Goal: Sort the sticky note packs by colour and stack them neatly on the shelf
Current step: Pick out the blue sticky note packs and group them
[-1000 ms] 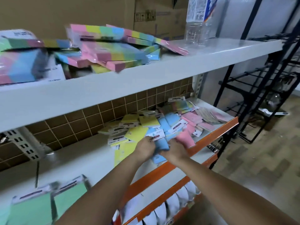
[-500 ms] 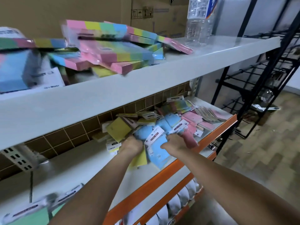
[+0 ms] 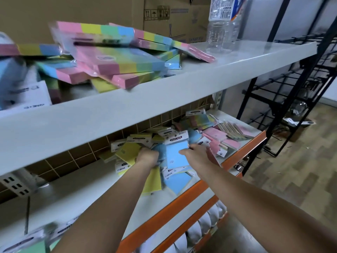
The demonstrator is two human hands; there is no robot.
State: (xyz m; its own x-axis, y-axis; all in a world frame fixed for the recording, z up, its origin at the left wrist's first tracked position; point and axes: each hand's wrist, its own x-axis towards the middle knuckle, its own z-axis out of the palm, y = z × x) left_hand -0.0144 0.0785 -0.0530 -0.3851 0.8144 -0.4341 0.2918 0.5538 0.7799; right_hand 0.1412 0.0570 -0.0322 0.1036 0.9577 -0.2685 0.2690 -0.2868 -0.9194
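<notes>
Right hand (image 3: pixel 197 155) pinches 1 upright blue sticky note pack (image 3: pixel 176 154) by its edge, left hand (image 3: pixel 146 157) clutches others; light, probably slippery film, best gripped across flat faces.

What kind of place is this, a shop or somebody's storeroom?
Probably a stationery shop's stockroom or sales floor. White metal shelving with orange edges holds heaps of packaged pastel sticky note packs, brown cardboard cartons stand behind the top shelf, and an empty black wire display rack stands alongside.

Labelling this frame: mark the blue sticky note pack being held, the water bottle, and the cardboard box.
blue sticky note pack (image 3: pixel 176 155), head view, blue face.
water bottle (image 3: pixel 221 31), head view, clear body.
cardboard box (image 3: pixel 175 21), head view, front panel.
</notes>
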